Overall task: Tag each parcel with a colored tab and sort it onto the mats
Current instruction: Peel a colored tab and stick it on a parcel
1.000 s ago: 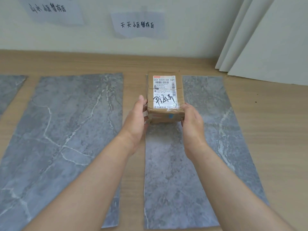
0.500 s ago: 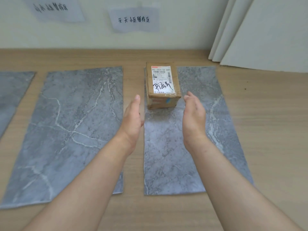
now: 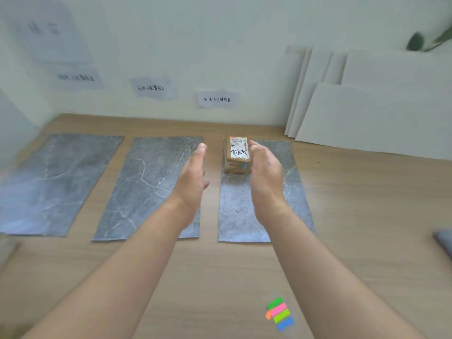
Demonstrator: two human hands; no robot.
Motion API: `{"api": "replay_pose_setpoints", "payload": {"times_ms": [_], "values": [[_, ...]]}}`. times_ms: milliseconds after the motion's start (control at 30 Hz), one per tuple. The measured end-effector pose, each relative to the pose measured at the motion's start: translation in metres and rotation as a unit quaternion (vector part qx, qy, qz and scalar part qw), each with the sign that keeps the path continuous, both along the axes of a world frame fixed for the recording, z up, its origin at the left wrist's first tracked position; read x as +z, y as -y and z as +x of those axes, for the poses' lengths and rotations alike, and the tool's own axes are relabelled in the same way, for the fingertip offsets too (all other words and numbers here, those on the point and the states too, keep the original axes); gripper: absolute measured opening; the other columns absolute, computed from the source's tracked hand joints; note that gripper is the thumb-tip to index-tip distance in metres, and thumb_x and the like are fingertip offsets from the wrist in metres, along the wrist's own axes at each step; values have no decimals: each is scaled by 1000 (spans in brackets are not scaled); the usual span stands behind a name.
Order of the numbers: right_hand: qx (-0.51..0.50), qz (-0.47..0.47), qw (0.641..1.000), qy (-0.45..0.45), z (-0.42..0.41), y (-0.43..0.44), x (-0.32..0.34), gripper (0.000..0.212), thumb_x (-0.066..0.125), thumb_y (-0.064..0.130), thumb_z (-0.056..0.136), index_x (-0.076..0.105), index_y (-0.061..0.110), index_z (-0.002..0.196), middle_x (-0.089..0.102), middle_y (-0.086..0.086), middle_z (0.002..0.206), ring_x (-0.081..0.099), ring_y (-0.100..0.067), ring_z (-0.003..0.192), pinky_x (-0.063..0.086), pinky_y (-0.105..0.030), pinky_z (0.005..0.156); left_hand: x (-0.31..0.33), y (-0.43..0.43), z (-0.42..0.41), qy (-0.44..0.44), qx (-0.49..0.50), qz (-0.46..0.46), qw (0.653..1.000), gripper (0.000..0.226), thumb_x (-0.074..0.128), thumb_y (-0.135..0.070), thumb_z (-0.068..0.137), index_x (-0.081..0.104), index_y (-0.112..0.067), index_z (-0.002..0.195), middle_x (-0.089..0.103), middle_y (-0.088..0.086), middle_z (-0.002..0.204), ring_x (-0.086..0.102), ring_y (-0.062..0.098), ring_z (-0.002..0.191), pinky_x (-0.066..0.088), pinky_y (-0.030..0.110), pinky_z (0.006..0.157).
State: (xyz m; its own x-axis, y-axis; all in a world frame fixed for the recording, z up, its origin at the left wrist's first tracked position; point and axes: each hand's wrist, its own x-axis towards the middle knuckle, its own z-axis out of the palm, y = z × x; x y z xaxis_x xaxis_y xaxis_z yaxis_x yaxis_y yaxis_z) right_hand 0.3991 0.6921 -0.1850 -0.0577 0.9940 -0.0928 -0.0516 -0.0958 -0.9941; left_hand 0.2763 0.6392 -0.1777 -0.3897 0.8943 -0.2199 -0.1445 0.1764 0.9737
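**Parcel on the right-hand mat, both hands free**

The right mat (image 3: 247, 216) carries the one cardboard parcel (image 3: 237, 155), which sits flat at the mat's 11 o'clock corner. Its white shipping label faces up and a small blue tab (image 3: 243, 165) is stuck on the side facing you. The middle mat (image 3: 151, 182) and the left mat (image 3: 61, 177) lie side by side towards 9 o'clock, apart from one another, all three grey with marble veining.

Your left hand (image 3: 193, 177) and right hand (image 3: 265, 172) are raised on either side of the parcel, palms facing each other. The fingers are straight and loose, and neither hand is grasping anything. Your right hand overlaps the parcel's edge in view, so you cannot tell whether it touches.

A fan of colored tabs (image 3: 280, 313), green, pink, orange and blue, lies on the wooden desk (image 3: 220, 277) at 5 o'clock, near your right forearm. At 3 o'clock a grey object (image 3: 444, 241) is cut off by the edge.

On the pale wall behind the mats, handwritten paper signs (image 3: 218, 100) hang at 12 o'clock. White boards (image 3: 367, 113) lean against the wall at 2 o'clock
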Motion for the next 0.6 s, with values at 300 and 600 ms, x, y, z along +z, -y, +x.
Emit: {"api": "replay_pose_setpoints", "payload": {"times_ms": [300,600], "values": [[29,42,999,-3,-28,144,52,30,49,32,104,69,21,124,68,14,116,59,-5,117,41,-18,92,46,142,-22,-1,14,32,999,61,40,-65,95,44,-35,148,44,-10,150,42,19,138,35,45,116],[37,29,999,11,-84,297,44,29,50,31,104,70,21,123,68,13,119,61,-9,120,46,-25,102,39,300,-86,-3,14,10,1000,55,31,-56,103,43,-27,149,41,-2,155,36,24,144,30,47,119]]}}
